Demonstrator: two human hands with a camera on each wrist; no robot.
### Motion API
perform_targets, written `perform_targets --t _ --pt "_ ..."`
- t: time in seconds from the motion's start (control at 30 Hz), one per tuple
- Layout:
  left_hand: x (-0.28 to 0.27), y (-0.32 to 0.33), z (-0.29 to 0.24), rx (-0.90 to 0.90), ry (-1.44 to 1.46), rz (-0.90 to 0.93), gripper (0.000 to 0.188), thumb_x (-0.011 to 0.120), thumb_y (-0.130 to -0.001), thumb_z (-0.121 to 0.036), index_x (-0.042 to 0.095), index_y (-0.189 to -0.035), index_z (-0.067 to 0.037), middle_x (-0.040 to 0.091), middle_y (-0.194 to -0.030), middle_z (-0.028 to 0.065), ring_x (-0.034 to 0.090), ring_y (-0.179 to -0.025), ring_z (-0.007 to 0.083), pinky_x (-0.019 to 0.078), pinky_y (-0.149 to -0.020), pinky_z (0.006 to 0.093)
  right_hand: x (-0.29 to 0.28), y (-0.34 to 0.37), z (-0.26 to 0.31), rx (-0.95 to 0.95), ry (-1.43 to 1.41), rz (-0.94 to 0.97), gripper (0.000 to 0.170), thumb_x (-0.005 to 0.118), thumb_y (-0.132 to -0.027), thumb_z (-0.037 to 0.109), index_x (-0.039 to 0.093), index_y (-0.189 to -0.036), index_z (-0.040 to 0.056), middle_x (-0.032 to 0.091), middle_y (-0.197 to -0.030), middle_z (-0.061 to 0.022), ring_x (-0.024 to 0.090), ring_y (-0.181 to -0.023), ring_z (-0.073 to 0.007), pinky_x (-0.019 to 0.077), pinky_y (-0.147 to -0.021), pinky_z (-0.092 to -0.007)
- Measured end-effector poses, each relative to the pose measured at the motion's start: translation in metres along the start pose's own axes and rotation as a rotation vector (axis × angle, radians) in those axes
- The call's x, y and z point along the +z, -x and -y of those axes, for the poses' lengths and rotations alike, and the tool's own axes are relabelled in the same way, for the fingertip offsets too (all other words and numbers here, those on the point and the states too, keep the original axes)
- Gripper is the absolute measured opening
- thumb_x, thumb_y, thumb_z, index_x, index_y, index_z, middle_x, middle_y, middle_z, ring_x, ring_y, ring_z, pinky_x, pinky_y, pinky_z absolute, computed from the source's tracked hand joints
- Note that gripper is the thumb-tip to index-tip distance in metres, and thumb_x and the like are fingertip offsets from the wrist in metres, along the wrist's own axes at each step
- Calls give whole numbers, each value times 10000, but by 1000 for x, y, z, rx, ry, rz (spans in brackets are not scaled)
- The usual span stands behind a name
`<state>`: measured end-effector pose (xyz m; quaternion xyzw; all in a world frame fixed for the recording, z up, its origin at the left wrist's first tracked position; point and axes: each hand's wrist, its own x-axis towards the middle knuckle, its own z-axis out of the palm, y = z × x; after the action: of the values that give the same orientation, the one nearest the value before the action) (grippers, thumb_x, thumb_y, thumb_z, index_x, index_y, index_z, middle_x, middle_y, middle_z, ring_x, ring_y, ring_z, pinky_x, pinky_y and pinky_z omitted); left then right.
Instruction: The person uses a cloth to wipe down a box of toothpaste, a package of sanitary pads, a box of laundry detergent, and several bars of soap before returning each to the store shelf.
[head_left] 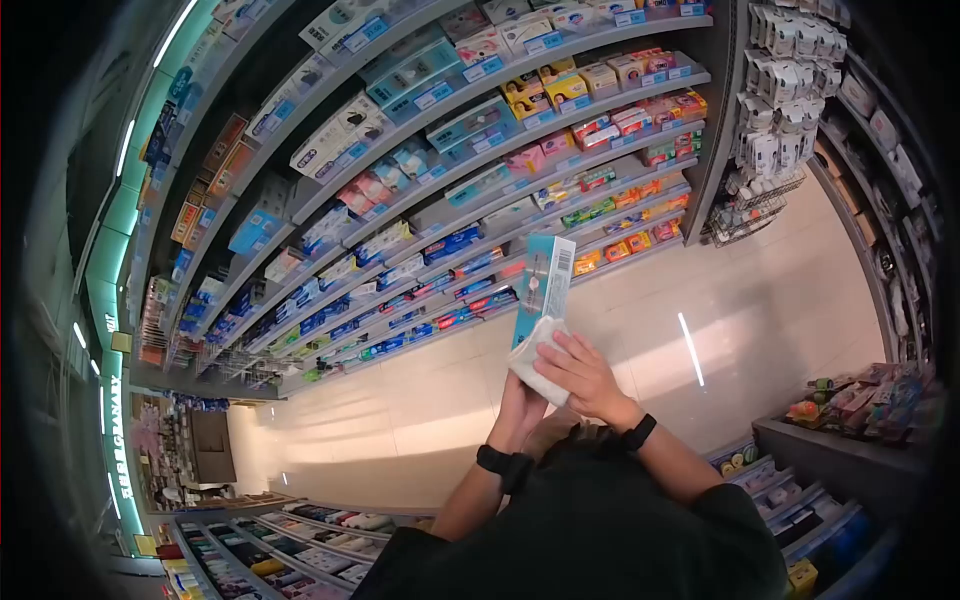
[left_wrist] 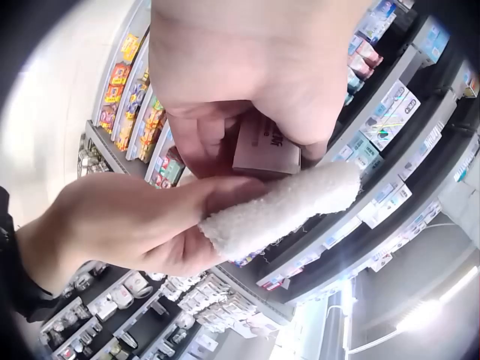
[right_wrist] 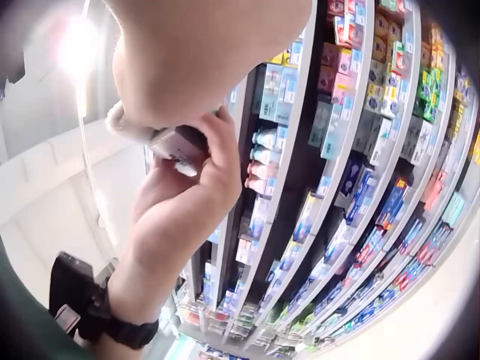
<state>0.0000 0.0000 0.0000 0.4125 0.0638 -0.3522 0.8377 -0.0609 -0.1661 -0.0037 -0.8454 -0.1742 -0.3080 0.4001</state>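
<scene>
A long teal-and-white box (head_left: 545,275) tilts upward in front of the person in the head view. My left hand (head_left: 520,405) grips its lower end from beneath, fingers curled round it in the left wrist view, where the box's pale end face (left_wrist: 262,150) shows. My right hand (head_left: 582,375) holds a white fluffy cloth (head_left: 538,362) against the box's lower part, fingers laid over the cloth. From the left wrist camera, the cloth (left_wrist: 289,210) lies along the box end, with the right thumb at its edge. The right wrist view shows only a bit of the cloth (right_wrist: 116,120).
Shelves (head_left: 430,150) packed with boxed toiletries and price tags rise ahead. Hanging white packs (head_left: 780,100) and a wire basket (head_left: 750,215) stand at the right end. More shelving (head_left: 280,545) lies behind the person, and a pale tiled floor (head_left: 390,440) runs between.
</scene>
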Motion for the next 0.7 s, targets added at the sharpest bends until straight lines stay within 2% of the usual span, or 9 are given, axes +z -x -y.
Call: perform_targets --t 0.1,0.2,0.23,0.3,0.33,0.4,0.43,0.5,0.7 --pt "8 16 13 -3 9 -21 608 507 -1088 -469 430 -1534 -63 612 -1431 120 628 -1280 251 558 -1034 417 -16 7 -3 68 64 -145 373 681 -945 145 715 -1306 56 628 -1458 -185 473 -1452 -458 324 -1211 -556" --pt "-4 18 -7 5 -218 175 577 596 -1063 -405 481 -1468 -10 699 -1218 239 733 -975 247 596 -856 371 -17 -9 -15 201 88 -500 390 634 -965 70 673 -1350 17 638 -1418 -231 531 -1411 -419 386 -1165 -543" --pt "-4 18 -10 15 -210 180 577 596 -1063 -405 481 -1468 -10 699 -1218 239 733 -975 247 596 -856 371 -20 -13 -20 188 92 -495 390 634 -965 70 673 -1350 17 638 -1418 -231 531 -1411 -419 386 -1165 -543" --pt "-7 20 -19 36 -474 183 549 677 -1024 -321 505 -1437 -3 715 -1189 226 730 -964 235 596 -844 364 -19 -23 -26 541 -263 -857 322 603 -1029 109 676 -1312 -26 686 -1350 -196 612 -1319 -319 447 -1112 -422" --pt "-13 19 -20 45 -529 126 480 763 -960 -198 554 -1348 -9 734 -1126 174 724 -960 199 591 -839 346 -19 -22 -33 533 -264 -859 322 603 -1029 109 676 -1312 -26 686 -1350 -196 612 -1319 -319 447 -1112 -422" --pt "-30 19 -26 91 -709 89 437 788 -932 -133 576 -1293 -10 731 -1118 133 723 -964 182 588 -869 331 -19 -9 -51 855 -780 -819 299 570 -1061 122 678 -1269 -63 714 -1271 -134 638 -1204 -184 477 -1035 -311" --pt "-38 19 -29 136 -888 50 401 812 -904 -68 598 -1238 -11 728 -1110 91 723 -967 165 585 -899 316 -16 -7 -53 849 -779 -824 299 570 -1061 122 678 -1269 -63 714 -1271 -134 638 -1204 -184 477 -1035 -311" --pt "-53 20 -30 207 -804 -30 392 832 -886 -63 600 -1199 -18 727 -1117 86 716 -989 159 576 -917 310 -10 -2 -56 931 -693 -658 291 594 -1068 192 682 -1237 -29 717 -1163 -45 637 -1075 -109 500 -936 -283" --pt "-41 12 -55 434 -560 -164 384 835 -875 -38 581 -1163 -23 717 -1132 91 687 -1058 149 556 -960 318 27 -4 -56 890 -776 -559 358 590 -1068 159 644 -1340 -67 733 -1193 -61 637 -1093 -112 493 -960 -286"
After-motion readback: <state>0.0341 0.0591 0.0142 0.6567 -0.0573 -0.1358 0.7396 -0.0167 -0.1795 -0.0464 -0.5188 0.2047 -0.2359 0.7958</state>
